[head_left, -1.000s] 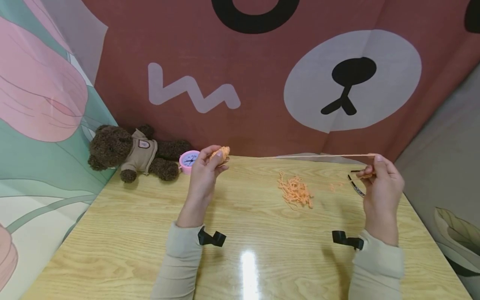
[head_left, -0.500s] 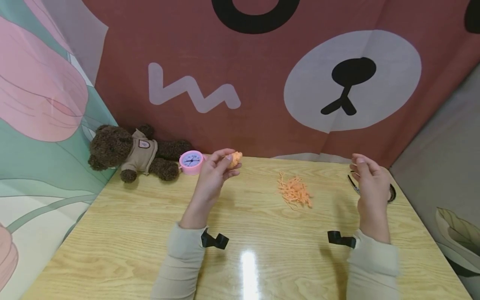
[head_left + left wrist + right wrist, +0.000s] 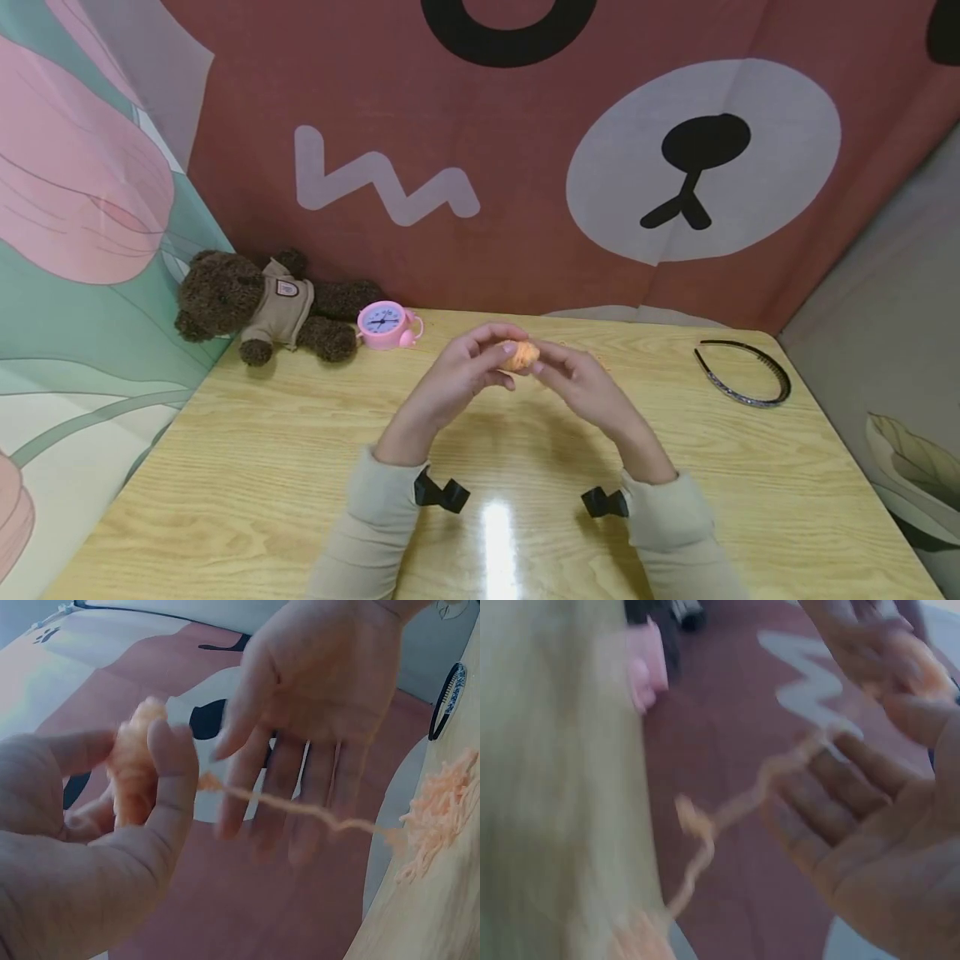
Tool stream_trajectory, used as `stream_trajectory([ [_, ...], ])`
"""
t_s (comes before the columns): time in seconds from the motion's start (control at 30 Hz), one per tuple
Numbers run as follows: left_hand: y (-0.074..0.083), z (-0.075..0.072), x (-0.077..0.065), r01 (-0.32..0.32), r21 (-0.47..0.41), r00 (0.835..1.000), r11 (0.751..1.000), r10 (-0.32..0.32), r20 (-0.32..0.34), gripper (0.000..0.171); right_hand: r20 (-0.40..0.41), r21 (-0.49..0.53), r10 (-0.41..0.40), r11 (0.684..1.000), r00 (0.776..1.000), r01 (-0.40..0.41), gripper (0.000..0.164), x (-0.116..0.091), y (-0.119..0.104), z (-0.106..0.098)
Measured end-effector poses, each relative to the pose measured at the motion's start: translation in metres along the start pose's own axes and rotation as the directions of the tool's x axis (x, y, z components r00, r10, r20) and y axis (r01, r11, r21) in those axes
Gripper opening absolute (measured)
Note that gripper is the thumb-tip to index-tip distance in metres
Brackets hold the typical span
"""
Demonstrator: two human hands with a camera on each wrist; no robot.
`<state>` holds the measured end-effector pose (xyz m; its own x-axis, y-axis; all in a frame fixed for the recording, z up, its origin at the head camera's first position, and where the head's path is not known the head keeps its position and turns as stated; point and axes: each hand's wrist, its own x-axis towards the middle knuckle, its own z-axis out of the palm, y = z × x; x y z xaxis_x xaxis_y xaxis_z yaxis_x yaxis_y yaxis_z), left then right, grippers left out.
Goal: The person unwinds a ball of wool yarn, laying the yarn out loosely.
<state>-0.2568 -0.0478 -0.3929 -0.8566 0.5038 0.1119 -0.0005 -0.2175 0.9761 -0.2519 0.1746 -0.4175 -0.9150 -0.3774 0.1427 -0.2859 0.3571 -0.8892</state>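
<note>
A small wound ball of orange yarn (image 3: 520, 356) is pinched between the thumb and fingers of my left hand (image 3: 457, 371), above the middle of the table. Close on its right is my right hand (image 3: 588, 387), fingertips right at the ball in the head view. The left wrist view shows the right hand's fingers (image 3: 289, 799) extended and spread. A strand of yarn (image 3: 300, 808) runs past those fingers from beside the ball down to a loose yarn pile (image 3: 442, 814) on the table. In the head view the right hand hides most of that pile.
A brown teddy bear (image 3: 281, 312) in a beige shirt lies at the back left, with a pink alarm clock (image 3: 382, 325) by its feet. At the right lies a dark headband (image 3: 750, 402) on the wooden table (image 3: 225, 483). A printed cloth (image 3: 525, 250) hangs behind.
The right hand, which held a stretched strand far right, has released it and come left to the ball. My left hand has moved right and slightly nearer with the ball. The headband is now uncovered.
</note>
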Motion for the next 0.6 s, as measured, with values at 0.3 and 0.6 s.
stream_trajectory([
  [0.3,0.0,-0.005,-0.001,-0.012,0.117,0.999,0.993,0.016,-0.031,0.032,-0.067,0.145,-0.015,0.989,0.998,0.024,0.032,-0.006,-0.002,-0.007],
  [0.6,-0.001,-0.013,0.002,0.008,0.125,0.974,0.992,0.021,-0.227,0.027,-0.337,0.298,0.049,0.953,0.94,0.057,0.038,-0.012,0.0,-0.034],
])
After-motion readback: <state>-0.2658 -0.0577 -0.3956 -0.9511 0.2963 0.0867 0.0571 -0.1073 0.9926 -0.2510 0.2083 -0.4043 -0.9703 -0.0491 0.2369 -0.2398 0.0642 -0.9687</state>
